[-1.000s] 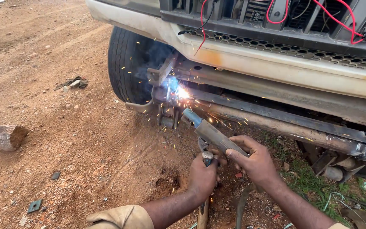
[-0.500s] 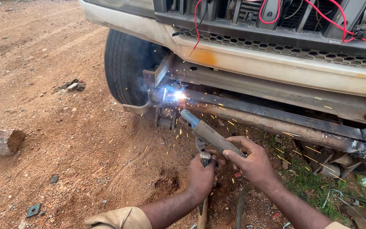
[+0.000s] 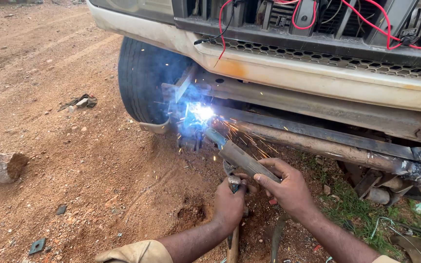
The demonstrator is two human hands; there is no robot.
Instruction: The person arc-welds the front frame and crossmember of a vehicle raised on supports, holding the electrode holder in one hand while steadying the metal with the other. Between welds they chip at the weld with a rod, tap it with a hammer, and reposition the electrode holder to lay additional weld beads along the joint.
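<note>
The right hand (image 3: pixel 291 187) is wrapped tight around the welder (image 3: pixel 242 158). The left hand (image 3: pixel 230 202) pinches a hammer (image 3: pixel 233 224) just below. The welder looks stiff and hot at its tip; hold the back.

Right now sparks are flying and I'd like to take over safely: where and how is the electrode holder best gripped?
Grip the electrode holder on its long dark handle, at the rear end where the right hand already wraps it, coming from behind and below. The handle slants up toward the arc, so the rear end lies farthest from the sparks. The left hand holds a hammer beside it.
</note>
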